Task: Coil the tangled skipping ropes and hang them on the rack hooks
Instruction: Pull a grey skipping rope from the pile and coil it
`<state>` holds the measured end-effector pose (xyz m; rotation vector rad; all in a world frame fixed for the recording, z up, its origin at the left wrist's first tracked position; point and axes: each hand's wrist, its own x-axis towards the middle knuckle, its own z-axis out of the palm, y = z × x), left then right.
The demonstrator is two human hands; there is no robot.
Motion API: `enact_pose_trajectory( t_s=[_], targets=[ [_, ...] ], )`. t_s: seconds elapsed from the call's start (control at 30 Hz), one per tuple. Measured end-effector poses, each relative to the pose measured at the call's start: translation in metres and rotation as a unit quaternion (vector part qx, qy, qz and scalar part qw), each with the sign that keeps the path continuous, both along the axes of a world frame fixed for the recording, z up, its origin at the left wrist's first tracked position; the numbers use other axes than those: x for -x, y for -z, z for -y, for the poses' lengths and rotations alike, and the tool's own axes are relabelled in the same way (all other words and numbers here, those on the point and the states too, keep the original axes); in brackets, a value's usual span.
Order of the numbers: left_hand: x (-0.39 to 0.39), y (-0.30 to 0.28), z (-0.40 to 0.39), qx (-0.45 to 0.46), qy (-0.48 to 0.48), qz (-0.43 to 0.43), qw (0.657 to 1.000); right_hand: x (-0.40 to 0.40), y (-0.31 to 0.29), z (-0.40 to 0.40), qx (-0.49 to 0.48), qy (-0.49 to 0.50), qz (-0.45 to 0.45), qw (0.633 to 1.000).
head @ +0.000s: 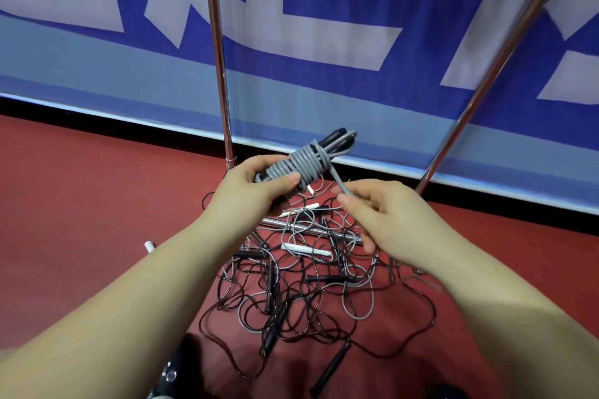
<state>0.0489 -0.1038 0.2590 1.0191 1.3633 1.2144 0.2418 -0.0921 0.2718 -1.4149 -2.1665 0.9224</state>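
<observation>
My left hand [251,189] grips a grey skipping rope [306,163] wound in tight turns round its two dark handles, held out above the floor. A loose grey end runs from the bundle down to my right hand [377,215], which pinches it between thumb and fingers. Below both hands a tangled pile of ropes [308,285] lies on the red floor, thin black and grey cords with black and white handles mixed together. Two shiny poles of the rack [220,58] rise from the floor behind the pile. No hooks are in view.
A low metal bar of the rack [319,230] crosses the floor under the tangle. A blue and white banner [324,26] covers the wall behind. A white handle piece [149,244] lies apart at the left. A dark shoe [175,369] shows at the bottom edge.
</observation>
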Motion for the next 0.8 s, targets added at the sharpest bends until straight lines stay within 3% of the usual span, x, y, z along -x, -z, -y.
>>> enact_pose_trajectory(
  t_s=[0.1,0.27,0.47,0.67,0.8],
  targets=[
    [0.003,-0.001,-0.002,0.0,-0.015,-0.065,0.998,-0.003,-0.002,0.002,-0.049,0.012,0.018,0.999],
    [0.005,0.0,-0.004,0.008,0.051,-0.199,0.979,-0.012,-0.007,0.003,-0.106,0.042,0.008,0.993],
    [0.005,-0.007,-0.003,0.016,0.148,-0.237,0.96,-0.02,-0.013,-0.004,-0.137,0.069,0.0,0.988],
    [0.006,-0.007,-0.001,-0.012,0.28,-0.263,0.923,-0.027,-0.015,-0.01,-0.04,0.052,-0.019,0.998],
    [0.012,-0.009,0.0,-0.028,0.301,-0.225,0.926,-0.032,-0.014,-0.01,0.077,0.052,0.023,0.995]
  ],
)
